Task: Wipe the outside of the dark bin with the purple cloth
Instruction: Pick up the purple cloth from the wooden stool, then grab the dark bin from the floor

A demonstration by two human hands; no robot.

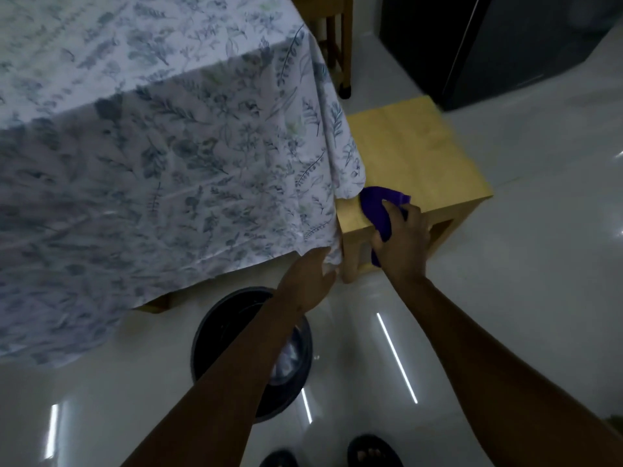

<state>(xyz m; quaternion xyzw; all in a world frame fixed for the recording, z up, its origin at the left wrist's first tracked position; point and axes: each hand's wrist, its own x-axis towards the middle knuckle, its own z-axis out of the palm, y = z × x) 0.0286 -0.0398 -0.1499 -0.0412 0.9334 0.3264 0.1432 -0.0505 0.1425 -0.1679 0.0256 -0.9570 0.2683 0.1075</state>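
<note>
The dark round bin (219, 326) stands on the floor below me, partly under the table edge and partly hidden by my left forearm; something pale lies inside it. My right hand (403, 242) is shut on the purple cloth (377, 207), which rests on the front edge of a wooden stool (414, 153) to the right of the table. My left hand (308, 281) grips the hanging corner of the floral tablecloth (161, 170) beside the stool's leg, above the bin.
The table draped in the tablecloth fills the left. A wooden chair (337, 38) stands at the back and a dark appliance (512, 45) at the far right. Glossy white floor (505, 298) surrounds the bin. My sandalled feet (371, 451) are at the bottom.
</note>
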